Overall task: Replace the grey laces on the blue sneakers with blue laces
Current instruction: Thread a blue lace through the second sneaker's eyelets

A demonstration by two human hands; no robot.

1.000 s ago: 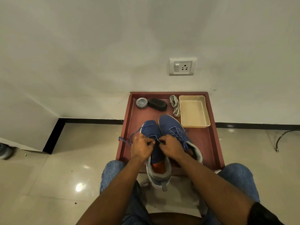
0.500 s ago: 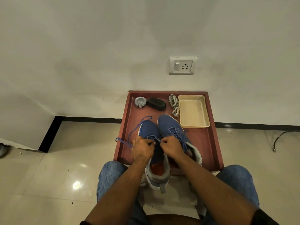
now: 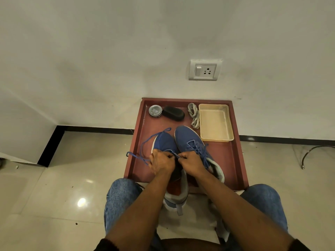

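Two blue sneakers stand side by side on a dark red tray (image 3: pixel 228 160). The right sneaker (image 3: pixel 190 140) carries a laced blue lace. Over the left sneaker (image 3: pixel 164 141) my left hand (image 3: pixel 161 162) and my right hand (image 3: pixel 192 163) are both closed on a blue lace (image 3: pixel 143 151) at the eyelets. The lace's loose length loops out to the left, past the tray's edge and over the toe. A bundle of grey laces (image 3: pixel 194 115) lies at the back of the tray.
A round metal tin (image 3: pixel 155 111) and a black brush (image 3: pixel 173 113) sit at the tray's back left. A cream plastic basket (image 3: pixel 215 122) stands at the back right. A wall socket (image 3: pixel 204 70) is above. A black cable (image 3: pixel 313 151) lies on the tiled floor at right.
The blue lace's loose loop has swung further out to the left and up over the toe. Both hands stay at the left sneaker's eyelets.
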